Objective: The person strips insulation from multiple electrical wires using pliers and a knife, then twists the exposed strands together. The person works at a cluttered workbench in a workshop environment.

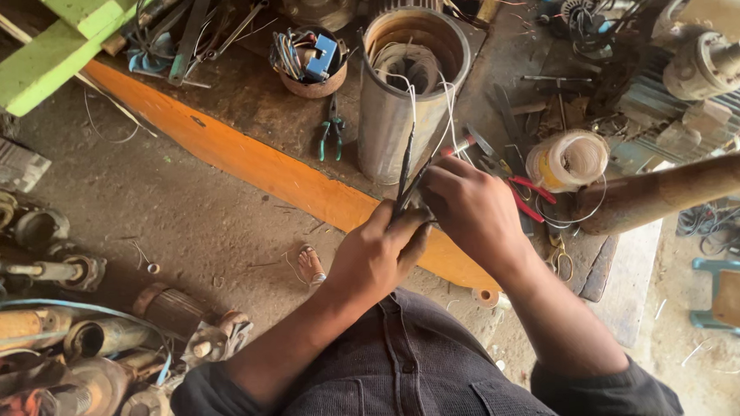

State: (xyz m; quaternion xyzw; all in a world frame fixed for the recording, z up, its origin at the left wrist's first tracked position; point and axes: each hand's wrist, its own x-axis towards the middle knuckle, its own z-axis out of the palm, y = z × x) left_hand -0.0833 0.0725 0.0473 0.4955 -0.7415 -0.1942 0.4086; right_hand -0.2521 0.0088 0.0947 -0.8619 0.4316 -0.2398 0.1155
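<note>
Now both hands, left [378, 254] & right [471, 207], pinch shut on dark leads [406, 176] from the stator [406, 88] at tabletop [241, 156] edge—mid-splice prob., next needs steady twist.

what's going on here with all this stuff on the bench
A person stands at a cluttered workbench with an orange edge. Both hands meet over dark wire leads that run up into a tall metal cylinder, with white leads beside them. The left hand pinches the dark leads from below; the right hand closes on them from the side. Red-handled pliers and a spool of pale cord lie just right of the hands. Old motor parts sit on the floor to the left.
</note>
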